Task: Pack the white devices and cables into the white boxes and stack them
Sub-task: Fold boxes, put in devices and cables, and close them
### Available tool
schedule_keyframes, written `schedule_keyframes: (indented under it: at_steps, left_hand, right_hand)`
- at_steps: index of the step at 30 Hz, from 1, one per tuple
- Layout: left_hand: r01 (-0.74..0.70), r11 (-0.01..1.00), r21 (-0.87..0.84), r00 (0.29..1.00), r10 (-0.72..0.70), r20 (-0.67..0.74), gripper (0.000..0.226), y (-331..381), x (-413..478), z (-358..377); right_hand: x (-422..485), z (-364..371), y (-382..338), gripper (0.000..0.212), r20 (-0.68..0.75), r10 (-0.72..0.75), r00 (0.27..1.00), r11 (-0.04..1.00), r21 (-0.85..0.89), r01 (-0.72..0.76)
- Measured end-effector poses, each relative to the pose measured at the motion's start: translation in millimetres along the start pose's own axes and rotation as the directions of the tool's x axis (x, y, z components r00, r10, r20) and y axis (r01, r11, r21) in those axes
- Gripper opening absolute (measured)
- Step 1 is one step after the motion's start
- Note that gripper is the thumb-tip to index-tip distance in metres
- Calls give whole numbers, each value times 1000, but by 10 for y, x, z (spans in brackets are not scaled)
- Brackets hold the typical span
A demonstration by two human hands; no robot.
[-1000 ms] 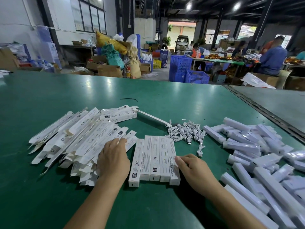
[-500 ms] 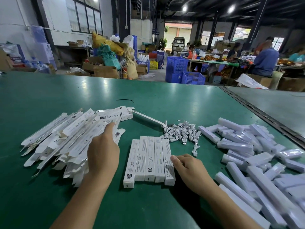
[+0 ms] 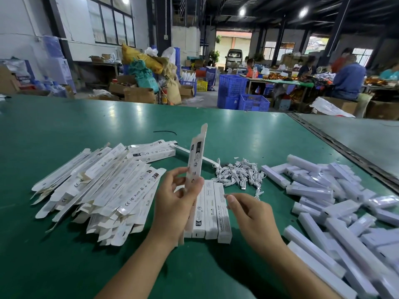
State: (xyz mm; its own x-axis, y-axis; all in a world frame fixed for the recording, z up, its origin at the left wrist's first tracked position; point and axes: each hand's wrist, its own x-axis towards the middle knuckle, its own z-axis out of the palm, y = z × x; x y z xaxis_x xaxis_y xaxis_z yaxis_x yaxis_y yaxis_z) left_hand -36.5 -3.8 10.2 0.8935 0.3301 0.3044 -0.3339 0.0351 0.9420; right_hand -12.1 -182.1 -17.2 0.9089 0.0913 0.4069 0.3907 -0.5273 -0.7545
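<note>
While the left hand (image 3: 174, 203) is raised above the table (image 3: 86, 126), its fingers (image 3: 172, 174) and thumb are clamped on one box (image 3: 195, 158), pinching its lower half. The box stands nearly upright, leaning slightly away, with a printed face toward the camera and the top flap open and sticking up. Whether anything is inside cannot be told.

Right hand (image 3: 252, 214): fingers (image 3: 232, 198) loosely curled, slightly apart, holding nothing. The hand hovers over the table, clear of the held box, fingertips pointing toward the left hand.

Packed boxes (image 3: 212, 212): a row lying flat on the table, side by side, long edges touching, directly below and between the two sets of fingers. The left hand and the held box hide the left part of the row, so no count taken.

Flat boxes (image 3: 103, 186): a loose fanned pile outboard of the left fingers, overlapping one another, several with end flaps open. The nearest ones lie just beside the left wrist.

Cables (image 3: 237, 174): a tangled white heap beyond the right fingers, near the far end of the packed row.

Devices (image 3: 323, 190): white bars, some in clear wrap, heaped in a jumble outboard of the right fingers. The heap runs from just beside the cables down to beside the right forearm.

One thin black strip (image 3: 165, 132) lies on the table well beyond the left fingers, apart from everything else.
</note>
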Motion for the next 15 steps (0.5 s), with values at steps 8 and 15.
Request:
schedule_keyframes:
  at_steps: [8, 15]
  left_hand:
    - [97, 977, -190, 990, -74, 123, 7, -28, -21, 108]
    - [35, 969, -244, 994, -9, 108, 18, -50, -85, 255]
  right_hand:
    - [-110, 87, -308, 18, 260, -61, 964, 855, 512, -84]
    - [-135, 139, -396, 40, 402, -32, 915, 664, 693, -281]
